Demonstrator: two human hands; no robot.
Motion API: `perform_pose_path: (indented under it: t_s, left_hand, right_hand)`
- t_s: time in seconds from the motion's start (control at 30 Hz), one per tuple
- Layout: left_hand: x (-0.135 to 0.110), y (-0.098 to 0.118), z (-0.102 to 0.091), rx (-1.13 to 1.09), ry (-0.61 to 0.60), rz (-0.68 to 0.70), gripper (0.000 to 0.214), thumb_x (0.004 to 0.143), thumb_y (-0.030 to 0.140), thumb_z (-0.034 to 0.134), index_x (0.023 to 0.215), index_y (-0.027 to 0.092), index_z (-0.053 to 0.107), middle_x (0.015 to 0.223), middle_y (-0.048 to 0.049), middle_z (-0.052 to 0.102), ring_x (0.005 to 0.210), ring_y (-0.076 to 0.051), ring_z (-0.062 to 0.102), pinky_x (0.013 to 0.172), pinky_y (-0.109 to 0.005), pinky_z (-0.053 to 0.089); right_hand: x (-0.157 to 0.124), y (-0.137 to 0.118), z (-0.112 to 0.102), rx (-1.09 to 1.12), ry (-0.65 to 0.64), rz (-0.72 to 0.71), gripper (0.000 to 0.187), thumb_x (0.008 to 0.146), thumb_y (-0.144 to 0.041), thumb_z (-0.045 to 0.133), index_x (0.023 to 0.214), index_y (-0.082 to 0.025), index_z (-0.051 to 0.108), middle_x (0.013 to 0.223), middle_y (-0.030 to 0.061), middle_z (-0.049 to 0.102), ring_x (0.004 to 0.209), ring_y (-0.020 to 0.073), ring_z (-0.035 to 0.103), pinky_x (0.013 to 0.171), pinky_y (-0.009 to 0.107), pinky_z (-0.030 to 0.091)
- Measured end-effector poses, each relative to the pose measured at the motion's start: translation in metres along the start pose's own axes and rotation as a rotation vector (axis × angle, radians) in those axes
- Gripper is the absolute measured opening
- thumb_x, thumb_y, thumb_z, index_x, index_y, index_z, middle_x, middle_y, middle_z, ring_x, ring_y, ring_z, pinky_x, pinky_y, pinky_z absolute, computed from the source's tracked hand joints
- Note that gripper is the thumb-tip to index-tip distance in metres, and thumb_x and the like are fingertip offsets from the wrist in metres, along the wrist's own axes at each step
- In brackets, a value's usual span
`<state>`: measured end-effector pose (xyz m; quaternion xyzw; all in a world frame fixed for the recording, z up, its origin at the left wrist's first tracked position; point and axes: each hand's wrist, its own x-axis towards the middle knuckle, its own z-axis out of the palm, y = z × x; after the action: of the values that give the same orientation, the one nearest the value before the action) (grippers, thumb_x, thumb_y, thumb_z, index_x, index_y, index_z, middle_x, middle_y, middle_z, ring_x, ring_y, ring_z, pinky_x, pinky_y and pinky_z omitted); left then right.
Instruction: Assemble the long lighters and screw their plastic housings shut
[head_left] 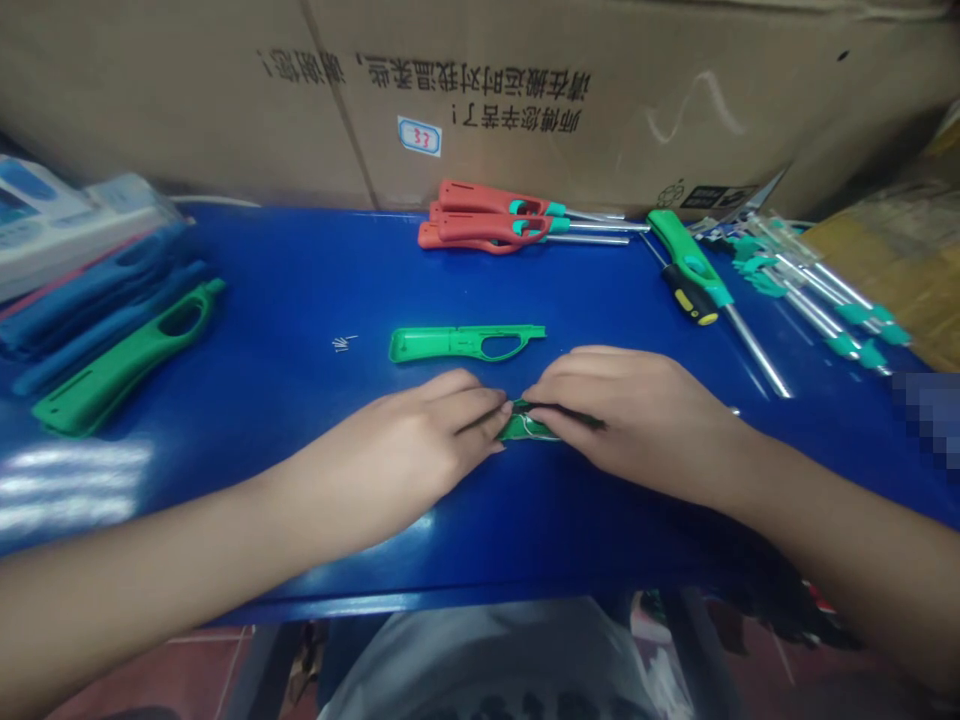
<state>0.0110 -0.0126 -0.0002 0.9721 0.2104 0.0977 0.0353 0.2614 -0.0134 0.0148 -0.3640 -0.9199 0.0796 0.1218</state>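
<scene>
My left hand (420,440) is closed, its fingertips pinching the left part of a green lighter casing half (525,428). Opposite it, my right hand (637,410) is also closed, with thumb and fingers pressed onto the same piece. A thin pale wire and something dark show between the two hands. My fingers cover most of the casing. Just beyond them lies another green casing half (442,343), its hollow side up. Several small screws (343,344) are scattered left of that half.
Red lighters (487,230) lie stacked before the cardboard box (480,100). To the right are a green lighter (686,250), a screwdriver (688,295) and several metal lighter tubes (825,290). Green (127,360) and blue casing pieces (97,285) lie left on the blue table (285,290).
</scene>
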Motion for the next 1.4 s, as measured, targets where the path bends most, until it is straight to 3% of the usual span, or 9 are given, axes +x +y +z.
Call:
perform_pose_path:
  t_s: [0.2,0.47,0.63,0.9,1.07,1.13,1.27,1.4]
  left_hand:
    - [0.002,0.0,-0.005,-0.021,0.017,-0.039,0.031,0.108,0.025,0.046,0.117,0.013,0.072,0.106,-0.0124,0.071,0.103,-0.026,0.068,0.09,-0.041,0.06]
    - [0.0,-0.008,-0.003,-0.234,0.148,-0.141,0.034,0.101,0.028,0.062,0.133,0.016,0.063,0.112,-0.01,0.073,0.103,-0.024,0.07,0.091,-0.037,0.058]
    - [0.001,-0.009,-0.002,-0.251,0.152,-0.143,0.034,0.101,0.028,0.063,0.131,0.013,0.065,0.111,-0.0102,0.074,0.103,-0.024,0.069,0.092,-0.038,0.057]
    - [0.002,-0.01,-0.002,-0.216,0.106,-0.095,0.031,0.106,0.029,0.054,0.129,0.015,0.068,0.11,-0.0097,0.071,0.101,-0.023,0.067,0.09,-0.037,0.056]
    - [0.001,-0.011,-0.006,-0.134,0.047,-0.106,0.034,0.106,0.028,0.052,0.134,0.016,0.067,0.11,-0.0109,0.069,0.101,-0.025,0.066,0.089,-0.04,0.058]
    - [0.0,-0.01,-0.008,-0.081,0.032,-0.112,0.034,0.107,0.027,0.05,0.132,0.015,0.069,0.109,-0.0117,0.069,0.1,-0.026,0.067,0.086,-0.04,0.059]
    - [-0.001,-0.011,-0.013,-0.037,0.013,-0.137,0.034,0.108,0.028,0.047,0.128,0.016,0.071,0.109,-0.0115,0.069,0.098,-0.025,0.068,0.085,-0.04,0.06]
    - [-0.003,-0.015,-0.015,-0.052,-0.001,-0.157,0.034,0.107,0.029,0.047,0.128,0.018,0.071,0.112,-0.0105,0.069,0.098,-0.026,0.069,0.085,-0.041,0.06]
  right_hand:
    - [0.002,-0.002,-0.001,0.024,-0.003,0.046,0.022,0.104,-0.023,0.055,0.097,-0.018,0.075,0.097,0.0049,0.074,0.095,0.0206,0.069,0.079,0.033,0.049]
    - [0.0,-0.003,-0.002,0.08,0.042,0.155,0.014,0.099,-0.026,0.061,0.087,-0.021,0.068,0.088,0.0026,0.07,0.082,0.0173,0.066,0.066,0.029,0.043]
    - [0.001,0.002,0.001,0.044,-0.041,0.155,0.016,0.1,-0.027,0.061,0.088,-0.02,0.068,0.089,0.0024,0.07,0.084,0.0176,0.065,0.068,0.029,0.043]
    - [0.003,0.003,0.009,0.094,0.013,0.14,0.016,0.1,-0.025,0.062,0.087,-0.018,0.069,0.087,0.0022,0.07,0.081,0.0163,0.066,0.069,0.028,0.042]
    - [0.0,0.007,-0.008,0.136,0.035,0.175,0.013,0.098,-0.024,0.061,0.088,-0.021,0.069,0.084,0.0003,0.068,0.077,0.0147,0.062,0.066,0.028,0.039]
    - [-0.005,0.013,-0.02,0.131,-0.034,0.176,0.012,0.096,-0.027,0.061,0.086,-0.022,0.067,0.084,-0.0002,0.067,0.073,0.0142,0.058,0.065,0.028,0.037]
    - [-0.015,0.028,-0.041,0.094,-0.3,0.207,0.018,0.09,-0.042,0.069,0.091,-0.024,0.066,0.087,-0.0001,0.067,0.07,0.0149,0.055,0.059,0.027,0.034]
    - [-0.017,0.032,-0.047,0.153,-0.425,0.22,0.013,0.095,-0.032,0.062,0.087,-0.023,0.067,0.088,0.0003,0.069,0.074,0.0152,0.059,0.063,0.026,0.037]
